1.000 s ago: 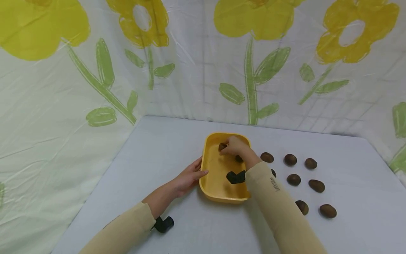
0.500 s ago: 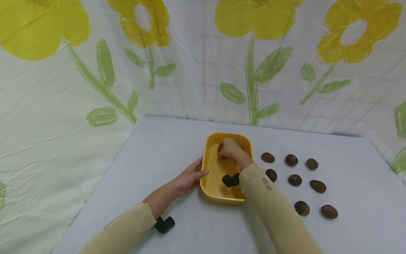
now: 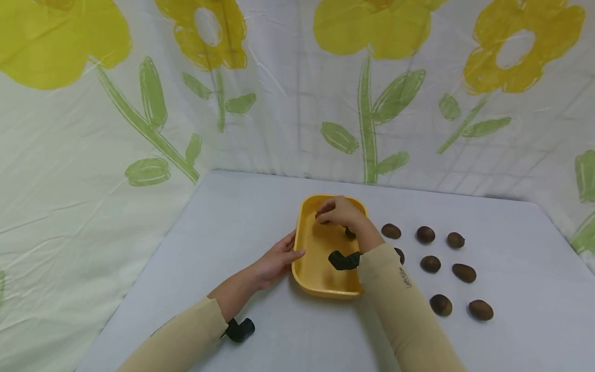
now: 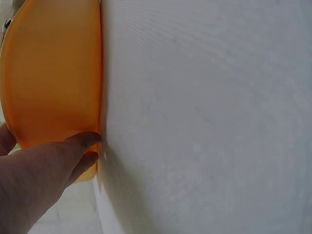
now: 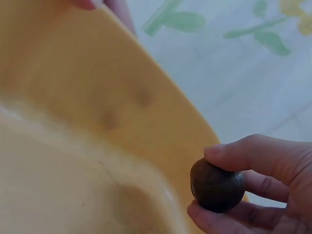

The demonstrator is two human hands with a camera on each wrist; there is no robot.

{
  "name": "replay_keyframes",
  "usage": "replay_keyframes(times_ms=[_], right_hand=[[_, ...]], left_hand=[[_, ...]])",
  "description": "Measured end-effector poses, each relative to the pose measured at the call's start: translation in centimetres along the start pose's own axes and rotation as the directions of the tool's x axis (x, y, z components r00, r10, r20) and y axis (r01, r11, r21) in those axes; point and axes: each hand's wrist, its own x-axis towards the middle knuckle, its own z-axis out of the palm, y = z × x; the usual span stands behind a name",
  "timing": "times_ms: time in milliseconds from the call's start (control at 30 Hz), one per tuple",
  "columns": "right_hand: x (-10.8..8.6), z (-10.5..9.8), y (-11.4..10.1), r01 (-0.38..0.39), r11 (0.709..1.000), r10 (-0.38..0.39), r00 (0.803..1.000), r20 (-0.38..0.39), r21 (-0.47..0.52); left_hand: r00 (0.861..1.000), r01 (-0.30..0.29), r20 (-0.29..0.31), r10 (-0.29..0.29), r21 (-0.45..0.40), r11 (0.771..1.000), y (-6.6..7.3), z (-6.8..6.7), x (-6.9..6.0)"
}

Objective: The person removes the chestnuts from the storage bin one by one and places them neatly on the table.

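Note:
My left hand (image 3: 271,261) holds the near-left side of a yellow rectangular tray (image 3: 307,287), thumb over the rim and fingers against the outer wall. In the left wrist view, those fingertips (image 4: 85,140) touch the tray's side close to the table. Inside the far part of the tray, my right hand (image 3: 341,213) pinches a dark brown chestnut-like nut (image 5: 218,187) between thumb and fingers. The right wrist view shows it apart from the tray floor. Another such nut (image 3: 350,234) lies in the tray, partly hidden under the right wrist.
Several more brown nuts (image 3: 430,264) lie in loose rows on the white table (image 3: 260,206), right of the tray. One nut (image 3: 400,255) is partly covered by the right sleeve (image 3: 400,299). A curtain with flower prints (image 3: 297,103) hangs behind the table.
My right hand dipped leftward and lower into the tray half a second ago; it is now raised and slightly right again, with the nut in its fingers. The left hand keeps its place.

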Motion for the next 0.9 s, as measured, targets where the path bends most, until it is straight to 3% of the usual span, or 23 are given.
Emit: replay_keyframes(times_ms=[200,467,733,900], right_hand=[[-0.8,-0.8,-0.1,0.033,0.999,-0.033,0.999,-0.015,-0.011],[-3.6,-2.2,-0.2,0.083,0.995,-0.088,0.993,-0.079,-0.058],[-6.4,-3.8,1.5,0.074,0.985,-0.093,0.989,-0.115,-0.153],[-8.3,-4.5,2.2,0.109,0.965,-0.143,0.981,-0.131,-0.24]], left_hand=[[1.0,-0.003,-0.007,0.003,-0.007,1.0,-0.1,0.0,-0.1],[1.0,0.007,-0.014,-0.007,-0.004,1.0,-0.1,0.0,-0.2],[1.0,0.002,-0.008,-0.002,-0.001,1.0,0.1,0.1,-0.2],[1.0,-0.001,-0.013,0.001,-0.012,1.0,0.0,0.0,-0.2]])
